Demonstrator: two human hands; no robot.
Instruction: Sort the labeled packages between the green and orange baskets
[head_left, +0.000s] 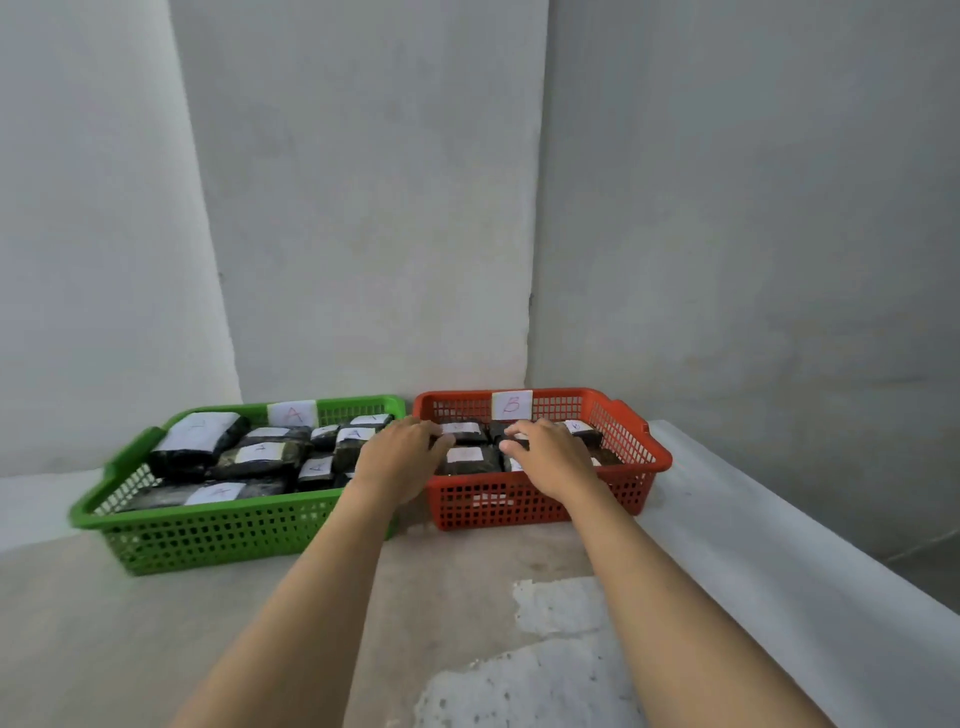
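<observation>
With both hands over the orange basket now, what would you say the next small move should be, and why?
Probably lower the right hand onto one dark package in the orange basket tagged B and close on it: both hands hover spread over the packages, neither visibly gripping, and their labels are too blurred to read from here.

Both hands (400, 457) over orange basket (540, 504)

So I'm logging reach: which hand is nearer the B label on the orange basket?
Right. The right hand lies just below the B label, over the packages in the orange basket. The left hand sits farther left, at the gap beside the green basket.
</observation>
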